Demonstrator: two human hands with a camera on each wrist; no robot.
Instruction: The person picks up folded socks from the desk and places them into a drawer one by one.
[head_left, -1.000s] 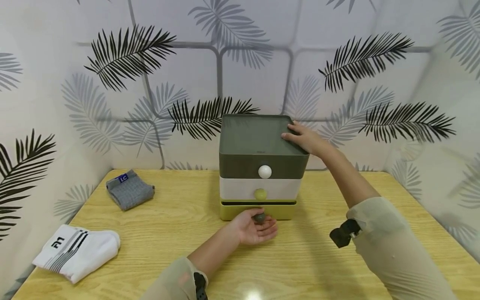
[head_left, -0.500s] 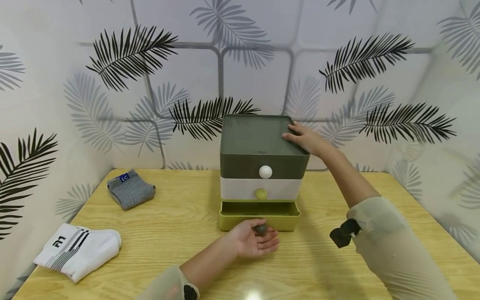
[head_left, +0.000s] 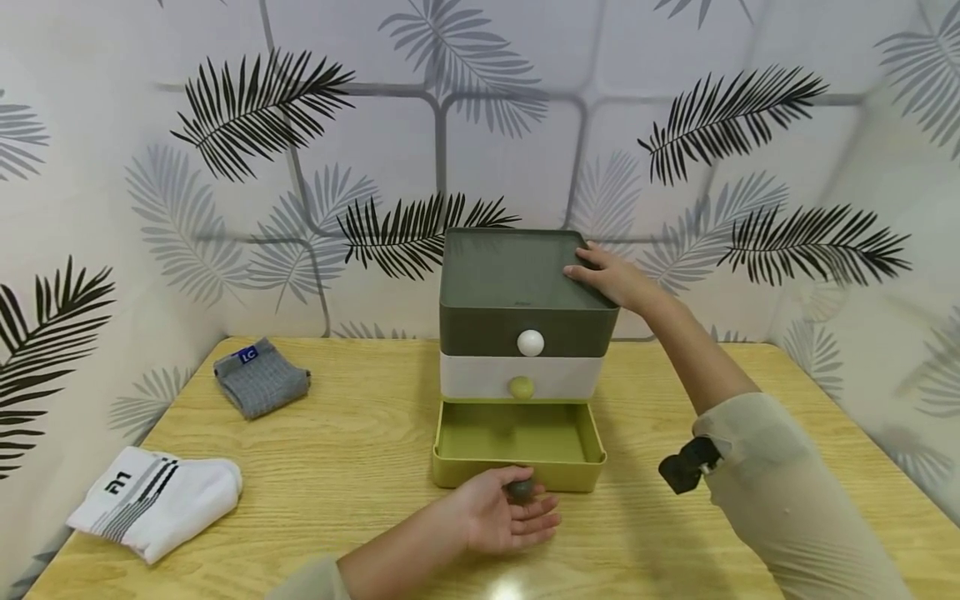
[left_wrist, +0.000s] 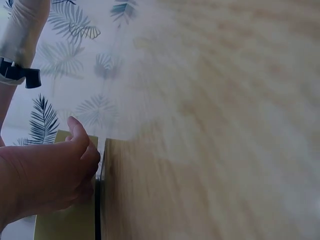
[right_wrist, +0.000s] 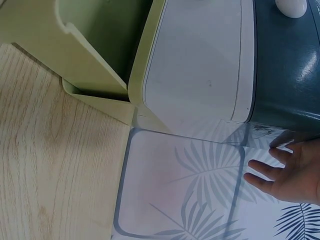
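Note:
A small three-tier drawer box (head_left: pixel 513 271) stands on the table, dark grey above, white in the middle, yellow-green below. Its bottom drawer (head_left: pixel 472 475) is pulled out, and no contents show inside. My left hand (head_left: pixel 495 521) pinches that drawer's dark grey knob (head_left: pixel 521 490), thumb over it and the other fingers loosely bent beneath. In the left wrist view the hand hides the knob. At the box's upper right edge rests my right hand (head_left: pixel 611 275), with fingers spread; in the right wrist view its fingers look extended beside the dark top tier (right_wrist: pixel 287 65).
A folded grey sock (head_left: pixel 262 382) lies at the back left of the wooden table (head_left: pixel 337 450). Nearer, on the left, lies a folded white sock (head_left: pixel 157 504) with dark stripes. A leaf-patterned wall covering (head_left: pixel 510 158) rises right behind the box.
My left hand has drawn the bottom drawer from nearly closed to well out toward me, keeping hold of the knob. The right hand stays in place on the box.

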